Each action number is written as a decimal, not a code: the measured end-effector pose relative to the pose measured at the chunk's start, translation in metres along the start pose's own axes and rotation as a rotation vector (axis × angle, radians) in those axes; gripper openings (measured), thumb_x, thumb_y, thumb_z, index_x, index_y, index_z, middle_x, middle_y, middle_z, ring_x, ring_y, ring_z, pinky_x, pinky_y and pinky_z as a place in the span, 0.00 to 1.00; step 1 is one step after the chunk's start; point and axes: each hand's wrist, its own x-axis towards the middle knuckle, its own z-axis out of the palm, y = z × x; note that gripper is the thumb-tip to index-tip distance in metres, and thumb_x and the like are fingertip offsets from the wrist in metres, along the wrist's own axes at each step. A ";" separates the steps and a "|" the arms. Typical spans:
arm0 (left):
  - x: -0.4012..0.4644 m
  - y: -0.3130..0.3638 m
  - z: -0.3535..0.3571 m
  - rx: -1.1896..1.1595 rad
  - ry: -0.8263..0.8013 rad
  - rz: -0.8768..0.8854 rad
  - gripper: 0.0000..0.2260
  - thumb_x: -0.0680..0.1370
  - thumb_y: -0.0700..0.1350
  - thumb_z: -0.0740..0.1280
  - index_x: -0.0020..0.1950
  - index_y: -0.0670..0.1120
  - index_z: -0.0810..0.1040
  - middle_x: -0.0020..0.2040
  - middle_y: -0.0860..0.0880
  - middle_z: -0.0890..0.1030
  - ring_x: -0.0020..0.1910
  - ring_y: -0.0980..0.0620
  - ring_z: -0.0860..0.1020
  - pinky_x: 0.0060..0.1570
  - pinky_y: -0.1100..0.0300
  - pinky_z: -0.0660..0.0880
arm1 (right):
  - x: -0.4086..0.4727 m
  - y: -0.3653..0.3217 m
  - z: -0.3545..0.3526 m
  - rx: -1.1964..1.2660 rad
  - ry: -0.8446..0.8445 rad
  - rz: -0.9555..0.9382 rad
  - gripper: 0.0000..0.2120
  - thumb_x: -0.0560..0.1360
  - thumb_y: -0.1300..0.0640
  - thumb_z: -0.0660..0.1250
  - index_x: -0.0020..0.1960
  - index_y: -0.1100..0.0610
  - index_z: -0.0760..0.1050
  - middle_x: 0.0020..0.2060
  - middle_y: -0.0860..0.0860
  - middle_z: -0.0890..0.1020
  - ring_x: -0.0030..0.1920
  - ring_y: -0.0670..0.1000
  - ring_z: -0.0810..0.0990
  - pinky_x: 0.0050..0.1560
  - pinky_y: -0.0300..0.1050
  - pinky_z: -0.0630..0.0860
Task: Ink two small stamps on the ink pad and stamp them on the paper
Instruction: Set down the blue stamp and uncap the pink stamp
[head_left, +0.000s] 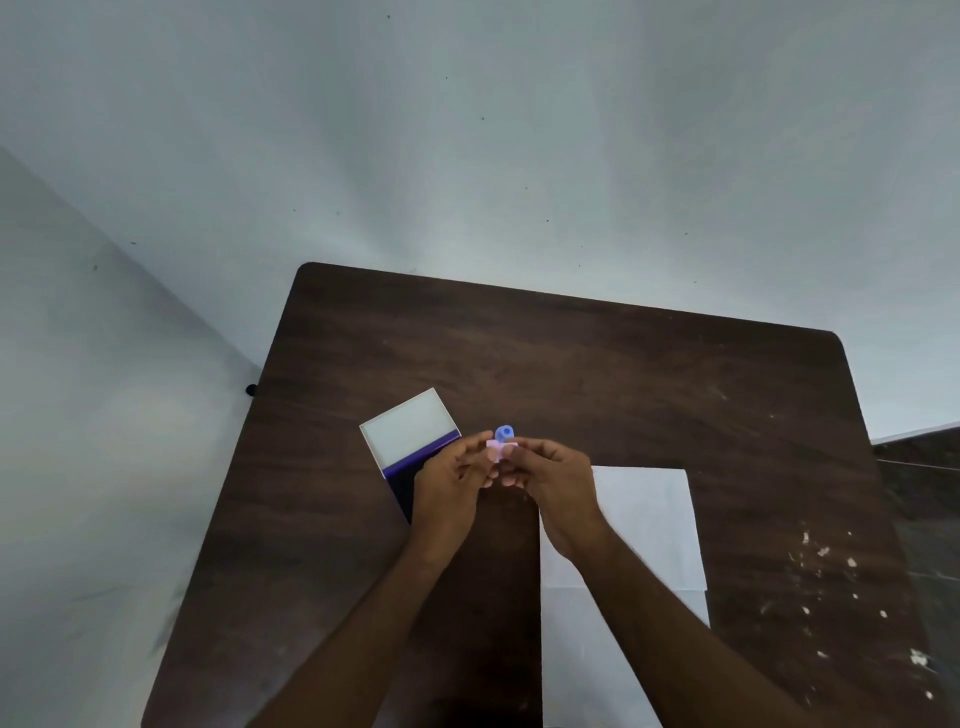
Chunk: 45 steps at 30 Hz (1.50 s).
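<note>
We have both hands raised together over the middle of the table, and between them we hold the stamps. The left hand pinches in from one side with thumb and fingertips, and the right hand pinches in from the other, so the two grips meet on the same small cluster.

What we hold looks like two tiny pieces pressed together. One is pale pink and blocky, caught right between our fingertips. The other is light blue with a rounded top that has a darker ring or hollow in it, and it sticks out just beyond the far side of the grip. Both are blurred and very small, so we cannot tell any design on their faces, nor whether they are joined or merely touching.

Just left of the grip, partly under the left hand, lies the ink pad, open. Its white lid is tipped back on the far side, and the dark blue-violet pad shows in a strip at the hinge and runs on toward us beside the left wrist.

To the right of the grip and nearer us lies the paper, white, flat on the dark wood, with a fold line across it. The right forearm crosses over its left part. We see no marks on it.
</note>
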 end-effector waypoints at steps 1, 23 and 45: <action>-0.003 0.001 -0.002 0.003 0.014 0.009 0.15 0.77 0.54 0.68 0.61 0.50 0.80 0.54 0.50 0.84 0.50 0.56 0.81 0.51 0.65 0.78 | -0.003 -0.001 0.001 0.063 -0.032 0.016 0.11 0.66 0.55 0.76 0.46 0.58 0.83 0.40 0.54 0.87 0.41 0.55 0.86 0.40 0.40 0.81; -0.026 -0.001 -0.034 -0.290 0.122 0.142 0.11 0.72 0.42 0.75 0.54 0.50 0.85 0.49 0.54 0.86 0.50 0.55 0.84 0.52 0.60 0.80 | -0.018 -0.003 0.014 0.144 -0.135 -0.006 0.06 0.67 0.57 0.74 0.43 0.54 0.85 0.41 0.54 0.87 0.43 0.55 0.86 0.40 0.39 0.81; -0.036 -0.094 -0.113 0.265 0.377 0.138 0.12 0.71 0.46 0.77 0.54 0.50 0.85 0.48 0.58 0.83 0.49 0.61 0.79 0.50 0.72 0.71 | -0.042 0.008 0.063 0.520 -0.508 0.373 0.14 0.71 0.59 0.71 0.55 0.64 0.80 0.47 0.59 0.83 0.45 0.53 0.81 0.47 0.45 0.80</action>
